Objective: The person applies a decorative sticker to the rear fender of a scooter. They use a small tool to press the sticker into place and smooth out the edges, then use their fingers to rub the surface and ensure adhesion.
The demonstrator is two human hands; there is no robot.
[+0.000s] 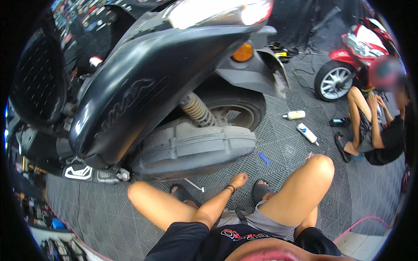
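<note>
In front of my knees stands a black scooter [143, 82], its grey engine casing [196, 150] nearest to me. My left hand [238, 180] is closed, just below the casing's right end and apart from it. What its fingers hold, if anything, is hidden. My right hand [310, 156] is mostly behind my raised right knee; only a small, blurred bit shows past it, so its fingers cannot be read. A flat blue piece [264, 158] lies on the floor between the casing and my right knee. A thin rod with a white end [196, 186] is left of my left hand.
Two white bottles [308, 133] lie on the grey grid floor [283, 143] to the right, beside a dark bottle [339, 122]. Farther right, another person [379, 126] sits low by a red and white scooter [352, 56]. A pink hose [363, 220] curves along the lower right.
</note>
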